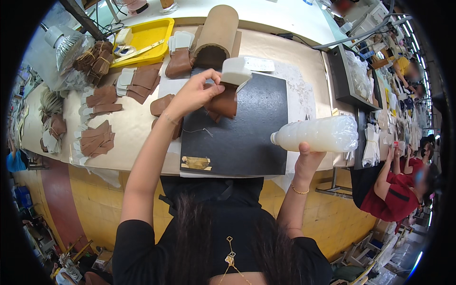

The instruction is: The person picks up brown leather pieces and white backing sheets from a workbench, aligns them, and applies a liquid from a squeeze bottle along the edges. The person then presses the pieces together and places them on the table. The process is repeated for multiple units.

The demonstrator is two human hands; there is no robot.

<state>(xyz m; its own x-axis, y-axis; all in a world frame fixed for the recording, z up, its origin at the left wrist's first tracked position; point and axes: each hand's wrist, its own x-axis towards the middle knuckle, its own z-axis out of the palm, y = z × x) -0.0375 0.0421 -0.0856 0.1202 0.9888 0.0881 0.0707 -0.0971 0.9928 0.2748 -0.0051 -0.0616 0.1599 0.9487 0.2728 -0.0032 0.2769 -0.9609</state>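
Left hand (205,90) pinches a curved brown leather piece (225,101) mid-frame, right hand (308,161) grips a milky plastic bottle (317,133), fanned brown leather strips (97,139) at left seem unworked

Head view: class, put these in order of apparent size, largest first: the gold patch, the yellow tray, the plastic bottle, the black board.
1. Black board
2. Yellow tray and plastic bottle: too alike to rank; the bottle is held up, so nearness to the camera may enlarge it.
3. Gold patch
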